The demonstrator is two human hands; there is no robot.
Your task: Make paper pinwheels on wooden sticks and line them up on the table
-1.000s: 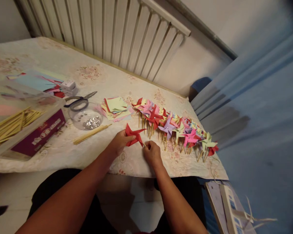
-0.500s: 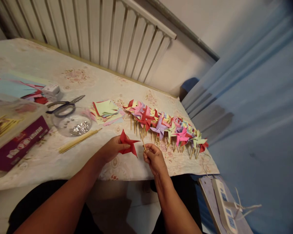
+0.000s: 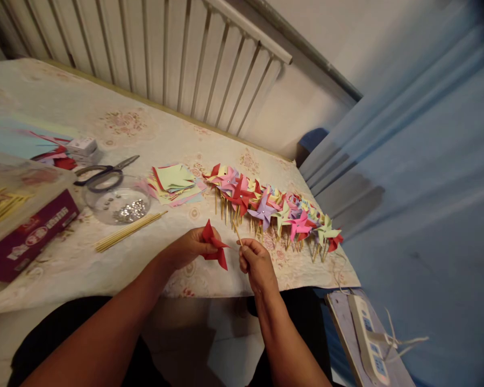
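My left hand [image 3: 191, 247] pinches a red paper pinwheel [image 3: 214, 248] between thumb and fingers, tilted so it shows partly edge-on. A short gap to its right, my right hand [image 3: 255, 259] is closed on a thin wooden stick [image 3: 237, 233], whose upper end points up and slightly left. The stick and the pinwheel look apart; a thin pale line seems to run between them, too fine to make out. Beyond my hands lies a long row of finished paper pinwheels [image 3: 262, 212] on sticks, in red, pink, purple, yellow and green.
On the left are a bundle of wooden sticks [image 3: 131, 231], a clear round dish [image 3: 116, 207] of metal pins, scissors [image 3: 105, 174], cut paper squares [image 3: 175, 178] and a purple-fronted box [image 3: 32, 242]. A power strip [image 3: 369, 338] sits low at right beside the blue curtain [image 3: 419, 177].
My left hand has turned the red pinwheel, which now faces more to the side and sits slightly lower. My right hand has shifted a little, still with the stick.
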